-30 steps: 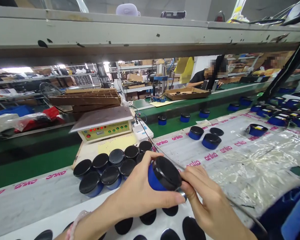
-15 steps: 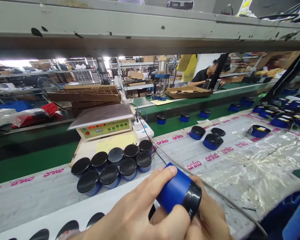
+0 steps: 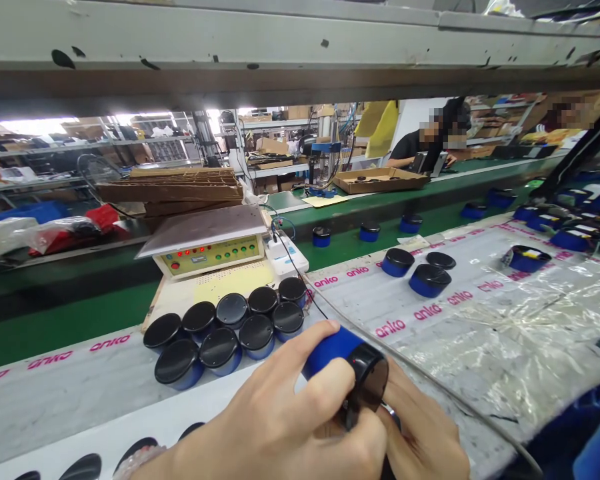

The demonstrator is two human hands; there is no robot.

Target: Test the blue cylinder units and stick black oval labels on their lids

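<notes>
A blue cylinder with a black end is held up over the front of the bench. My left hand has its fingers wrapped round the cylinder from the left. Behind it on the right, my right hand is closed against the same cylinder, its fingertips partly hidden. The black end now faces right and toward me, with a small red spot on it. Left of the hands, several blue units with black tops stand in two rows on the covered bench.
A control box with red and green lights sits behind the rows. A grey cable crosses the bench at right. More blue units stand at right and on the green belt. A person works farther back.
The cylinder has turned in my hands, so its black end shows more and the white lettering is out of view. My left fingers have shifted on it. The view has moved slightly.
</notes>
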